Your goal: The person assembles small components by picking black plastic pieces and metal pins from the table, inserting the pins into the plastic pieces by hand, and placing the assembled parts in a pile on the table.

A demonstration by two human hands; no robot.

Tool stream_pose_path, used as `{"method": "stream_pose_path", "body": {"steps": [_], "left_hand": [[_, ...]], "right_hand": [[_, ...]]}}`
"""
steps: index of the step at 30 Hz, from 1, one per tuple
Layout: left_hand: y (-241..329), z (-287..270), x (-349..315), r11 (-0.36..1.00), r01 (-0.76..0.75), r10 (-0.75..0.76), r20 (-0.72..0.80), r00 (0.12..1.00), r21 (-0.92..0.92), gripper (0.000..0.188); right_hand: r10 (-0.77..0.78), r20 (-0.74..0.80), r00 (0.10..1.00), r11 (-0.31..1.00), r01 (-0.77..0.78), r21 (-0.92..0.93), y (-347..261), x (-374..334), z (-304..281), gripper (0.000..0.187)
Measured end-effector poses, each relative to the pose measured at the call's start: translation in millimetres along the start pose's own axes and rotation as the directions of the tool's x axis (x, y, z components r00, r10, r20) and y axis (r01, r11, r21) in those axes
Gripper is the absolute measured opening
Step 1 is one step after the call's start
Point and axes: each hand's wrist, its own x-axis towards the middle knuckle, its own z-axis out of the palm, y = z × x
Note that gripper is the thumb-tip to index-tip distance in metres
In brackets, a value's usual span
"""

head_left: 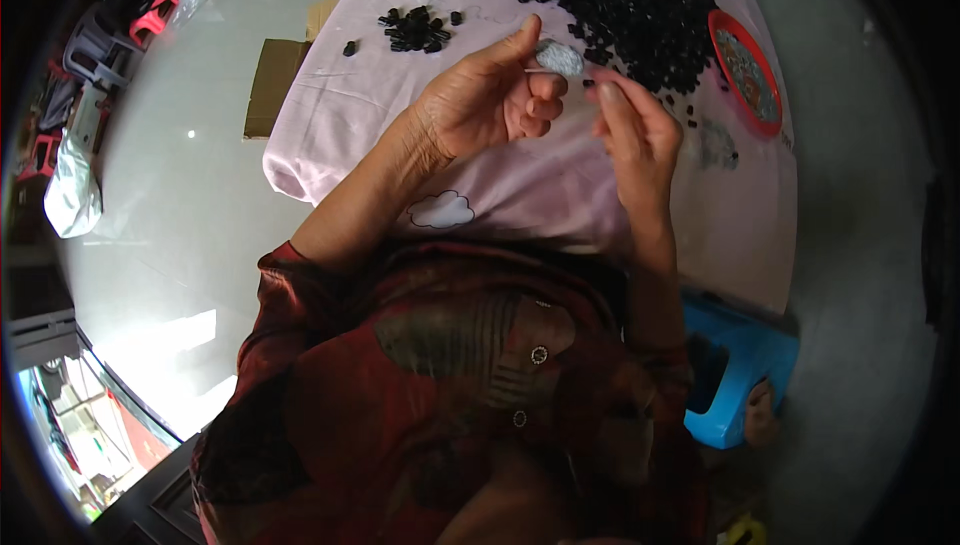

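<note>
My left hand (490, 95) is closed around a silvery-grey oval clump (560, 58) with a rough, shiny surface, its thumb raised along the near side. What the clump is made of is too small to tell. Close by on its right, my right hand (640, 130) has its fingertips pinched together, slightly blurred. At those fingertips shows a small black piece (589, 83), short and tube-like. Beyond both hands a large heap of similar black pieces (640, 20) covers the pink cloth (350, 95). A smaller group of black pieces (415, 30) lies to the left of it.
At the right edge of the table a red round tray (716, 29) holds many small silvery bits. A blue plastic stool (770, 350) stands on the floor below. Brown cardboard (270, 90) is left of the table; a white plastic bag (73, 190) and chairs (100, 45) are farther left.
</note>
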Motion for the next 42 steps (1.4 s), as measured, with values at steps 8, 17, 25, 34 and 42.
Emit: {"method": "stream_pose_path", "body": {"steps": [8, 17, 25, 34, 42], "left_hand": [[-13, 20, -3, 0.979, 0.064, -0.055, -0.047, 0.997, 0.196, 0.064], [-16, 14, -11, 0.986, 0.101, -0.102, -0.002, 0.995, 0.132, 0.069], [-28, 15, -21, 0.949, 0.134, -0.164, 0.087, 0.983, 0.285, 0.066], [-33, 34, -24, 0.992, 0.048, -0.075, 0.235, 0.969, 0.12, 0.069], [-50, 2, -10, 0.638, -0.132, 0.254, -0.045, 0.966, 0.758, 0.071]], "right_hand": [[-0.049, 0.135, 0.99, 0.976, 0.019, 0.217, -13, 0, 3, 0.024], [-0.204, 0.237, 0.95, 0.955, 0.246, -0.164, -28, -6, -9, 0.011], [-0.107, 0.373, 0.922, 0.99, 0.063, 0.126, -18, -7, -19, 0.004], [-0.125, 0.262, 0.957, 0.974, 0.069, 0.214, 8, -8, -11, 0.014], [-0.514, -0.066, 0.855, 0.788, 0.44, -0.431, 1, -19, 13, 0.02]]}}
